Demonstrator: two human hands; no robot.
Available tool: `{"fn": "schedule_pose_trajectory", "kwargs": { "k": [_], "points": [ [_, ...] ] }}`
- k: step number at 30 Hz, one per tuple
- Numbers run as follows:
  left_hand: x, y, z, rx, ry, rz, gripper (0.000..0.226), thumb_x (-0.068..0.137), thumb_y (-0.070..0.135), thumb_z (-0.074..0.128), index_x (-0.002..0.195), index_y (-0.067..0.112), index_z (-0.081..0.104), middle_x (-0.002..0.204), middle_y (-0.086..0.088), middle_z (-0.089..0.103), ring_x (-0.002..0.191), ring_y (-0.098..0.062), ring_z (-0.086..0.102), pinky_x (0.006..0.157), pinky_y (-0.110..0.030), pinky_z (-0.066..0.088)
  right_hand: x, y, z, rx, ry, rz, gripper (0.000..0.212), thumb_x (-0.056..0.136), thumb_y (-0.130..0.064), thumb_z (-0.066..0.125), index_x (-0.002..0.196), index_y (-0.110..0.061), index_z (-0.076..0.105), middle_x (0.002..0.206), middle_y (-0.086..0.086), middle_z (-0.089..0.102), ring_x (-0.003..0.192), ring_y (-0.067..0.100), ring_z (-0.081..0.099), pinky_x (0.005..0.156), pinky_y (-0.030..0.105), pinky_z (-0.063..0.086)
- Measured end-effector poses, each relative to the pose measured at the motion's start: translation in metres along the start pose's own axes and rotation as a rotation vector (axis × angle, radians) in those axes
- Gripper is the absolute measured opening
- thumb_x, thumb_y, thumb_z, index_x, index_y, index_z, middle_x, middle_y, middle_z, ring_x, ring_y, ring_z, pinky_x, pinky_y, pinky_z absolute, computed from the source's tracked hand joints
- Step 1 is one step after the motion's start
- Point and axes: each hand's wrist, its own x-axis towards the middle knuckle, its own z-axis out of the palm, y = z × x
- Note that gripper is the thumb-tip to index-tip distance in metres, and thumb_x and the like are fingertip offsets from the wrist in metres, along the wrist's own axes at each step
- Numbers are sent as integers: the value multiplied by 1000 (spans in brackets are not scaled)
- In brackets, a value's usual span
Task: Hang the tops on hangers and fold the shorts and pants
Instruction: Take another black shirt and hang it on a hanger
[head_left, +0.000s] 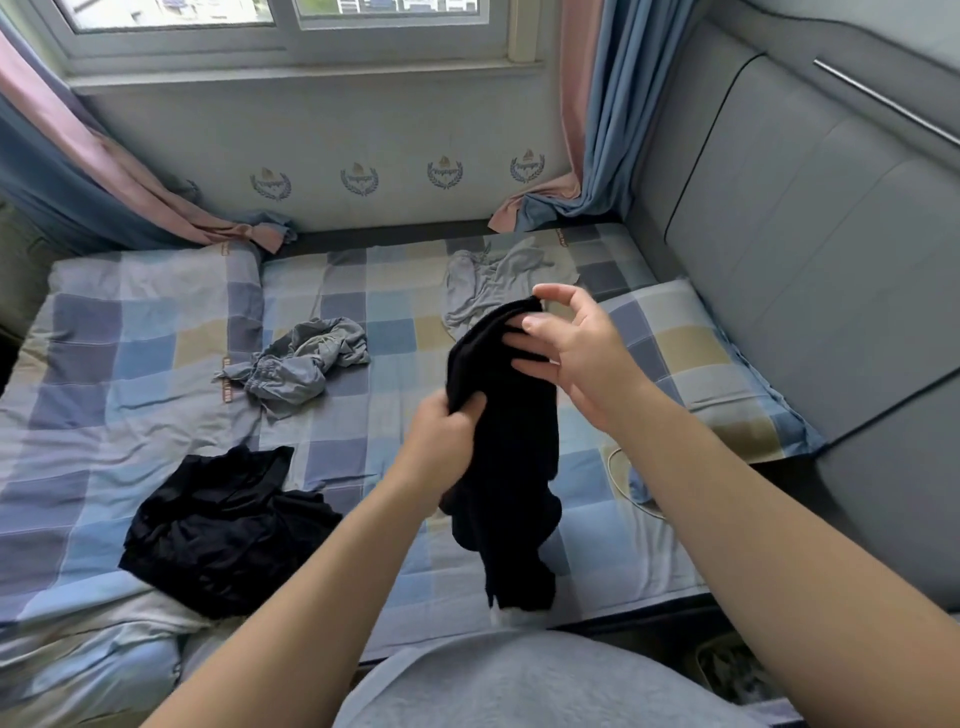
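**Holding a limp black cloth garment (504, 441) over the bed**

Head view: the left hand (441, 441) gripped the garment in a closed fist, and the right hand (576, 353) pinched its top edge between thumb and forefinger. It hung above the blue checked bedsheet (156, 338). On the sheet lay crumpled grey shorts (306, 364), a rumpled black piece of clothing (223, 525) and a pale grey top (498, 283).

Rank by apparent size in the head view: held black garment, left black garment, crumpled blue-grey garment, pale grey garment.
1. left black garment and held black garment: alike, the held one nearer, so unranked.
2. crumpled blue-grey garment.
3. pale grey garment, partly hidden and farther, so unsure.
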Motion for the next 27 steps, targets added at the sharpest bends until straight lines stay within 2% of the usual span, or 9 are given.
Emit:
{"fn": "schedule_pose_trajectory", "kwargs": {
  "k": [6,8,10,12,13,16,19,24,27],
  "points": [
    [0,19,-20,-412,119,-61,19,105,25,51,104,16,68,90,-3,78,87,-23,75,76,-41,61,-27,71,-19,-408,-245,102,70,78,-35,80,138,-28,44,134,-8,57,113,-8,58,84,11,50],
    [-1,25,-21,-503,102,-55,19,105,25,51,105,16,67,89,-3,79,82,-20,76,71,-39,64,-35,101,-12,-552,-260,171,89,65,-48,84,141,-35,40,136,-8,52,125,4,53,101,28,50],
    [-1,30,-20,-555,92,-56,18,105,25,51,106,16,66,87,-3,78,80,-19,76,63,-33,62,-36,123,-4,-643,-203,182,74,66,-51,79,133,-38,48,133,-4,56,126,19,53,104,46,48],
    [0,34,-21,-578,109,-71,17,105,25,51,107,15,65,85,-4,78,80,-20,77,62,-32,61,-32,133,-2,-629,-114,163,20,82,-40,68,100,-46,63,110,-2,68,109,22,63,95,48,52],
    [0,35,-23,-597,121,-81,16,105,24,51,109,15,64,87,-5,78,81,-21,77,63,-33,62,-30,131,-3,-599,-83,149,14,90,-31,63,86,-45,65,96,-4,70,99,22,64,89,45,53],
    [3,35,-34,-594,162,-76,13,104,23,53,112,15,60,106,-10,75,96,-25,74,77,-41,63,-26,120,-13,-523,-47,160,20,98,-23,57,85,-35,67,86,-6,70,88,23,64,73,36,52],
    [3,27,-41,-309,155,-63,25,100,29,62,121,16,59,120,-7,71,108,-25,70,95,-48,56,-25,97,-17,-416,-4,143,13,100,-23,58,98,-30,69,83,-3,73,82,20,72,61,37,60],
    [-12,8,-27,49,-182,-35,36,83,41,79,112,26,65,108,6,75,94,-4,72,71,-20,58,-20,58,-7,-255,27,132,16,104,-18,54,109,-11,68,91,10,68,74,24,70,49,30,56],
    [-15,-10,-10,77,-306,25,67,75,35,84,135,26,55,122,9,71,113,-7,67,93,-28,55,-20,43,1,-194,33,135,23,105,-17,51,111,-1,67,89,15,66,73,27,70,51,31,56]
  ]
}}
